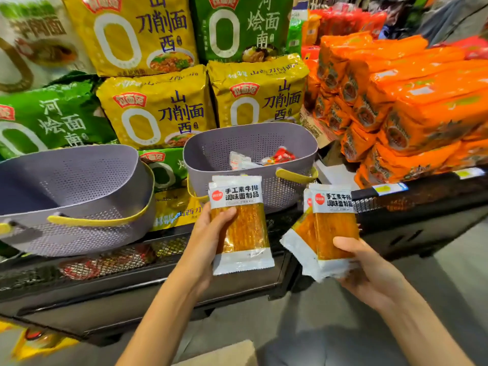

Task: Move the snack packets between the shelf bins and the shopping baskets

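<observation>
In front of the grey perforated yellow-handled plastic basket (211, 157), the left hand (208, 233) grips orange-and-white plastic snack packets (243, 228); the right hand (369, 273) grips matching packets (332, 228).

Two shopping baskets stand side by side on the shelf (158, 286). The left basket (79, 186) is nearer the camera, and the right basket (237, 143) sits further back with a few small packets (264, 158) lying in it. Noodle multipacks (158, 112) are piled behind and between the baskets. A stack of noodle packets (409, 101) fills the shelf to the right.

In front of the right basket, the left hand (208, 244) holds the left-hand snack packets (243, 225) upright. Just right of them, the right hand (369, 273) holds the right-hand snack packets (330, 225). Both hands are above the floor (343, 326).
</observation>
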The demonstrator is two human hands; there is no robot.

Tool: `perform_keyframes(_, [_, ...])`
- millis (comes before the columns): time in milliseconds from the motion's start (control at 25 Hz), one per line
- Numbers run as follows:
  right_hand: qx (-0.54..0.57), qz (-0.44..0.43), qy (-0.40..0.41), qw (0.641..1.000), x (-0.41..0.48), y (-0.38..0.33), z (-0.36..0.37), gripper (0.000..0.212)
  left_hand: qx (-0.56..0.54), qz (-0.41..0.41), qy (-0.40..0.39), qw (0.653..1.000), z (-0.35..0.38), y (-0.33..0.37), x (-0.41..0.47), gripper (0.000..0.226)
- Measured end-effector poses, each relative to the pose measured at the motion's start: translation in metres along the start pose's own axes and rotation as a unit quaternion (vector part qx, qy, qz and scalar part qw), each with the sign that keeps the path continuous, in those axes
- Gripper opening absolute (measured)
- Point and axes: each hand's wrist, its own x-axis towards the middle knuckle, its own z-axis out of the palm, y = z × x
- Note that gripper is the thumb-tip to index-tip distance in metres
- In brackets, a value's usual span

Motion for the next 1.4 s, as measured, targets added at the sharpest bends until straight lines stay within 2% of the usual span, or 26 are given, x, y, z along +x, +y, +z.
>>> perform_keyframes(80, [0.002,0.000,0.034,0.999,-0.015,0.032,0.007,0.101,0.022,-0.032,-0.026,0.999,-0.017,-0.016,-0.005,0.029])
perform_keyframes(120, [0.012,0.001,0.060,0.998,-0.023,0.048,0.011,0.104,0.035,-0.053,-0.038,0.997,-0.027,-0.022,-0.008,0.027])
perform_keyframes(240, [0.083,-0.004,0.126,0.989,-0.050,0.098,0.027,0.103,0.057,-0.124,-0.073,0.988,-0.058,-0.041,-0.017,0.023])
perform_keyframes(360, [0.159,-0.025,0.211,0.964,-0.091,0.146,0.038,0.097,0.078,-0.187,-0.139,0.969,-0.074,-0.061,-0.022,0.023])
perform_keyframes(440, [0.208,-0.040,0.274,0.938,-0.124,0.176,0.039,0.089,0.103,-0.222,-0.194,0.950,-0.067,-0.076,-0.027,0.025])
perform_keyframes(640, [0.316,-0.073,0.427,0.844,-0.197,0.234,0.039,0.112,0.170,-0.278,-0.328,0.887,-0.014,-0.121,-0.045,0.025])
perform_keyframes(720, [0.336,-0.097,0.461,0.816,-0.220,0.246,0.039,0.112,0.205,-0.292,-0.378,0.855,0.018,-0.141,-0.058,0.026])
perform_keyframes(800, [0.364,-0.126,0.498,0.777,-0.242,0.257,0.031,0.121,0.235,-0.304,-0.421,0.822,0.053,-0.160,-0.075,0.022])
perform_keyframes(960, [0.401,-0.165,0.537,0.724,-0.280,0.272,-0.001,0.133,0.270,-0.318,-0.478,0.773,0.123,-0.191,-0.112,0.014])
perform_keyframes(1240, [0.434,-0.196,0.539,0.695,-0.377,0.248,-0.120,0.112,0.308,-0.335,-0.511,0.729,0.255,-0.248,-0.192,0.015])
perform_keyframes(1400, [0.447,-0.212,0.553,0.670,-0.434,0.225,-0.194,0.072,0.323,-0.343,-0.527,0.707,0.328,-0.282,-0.231,0.015])
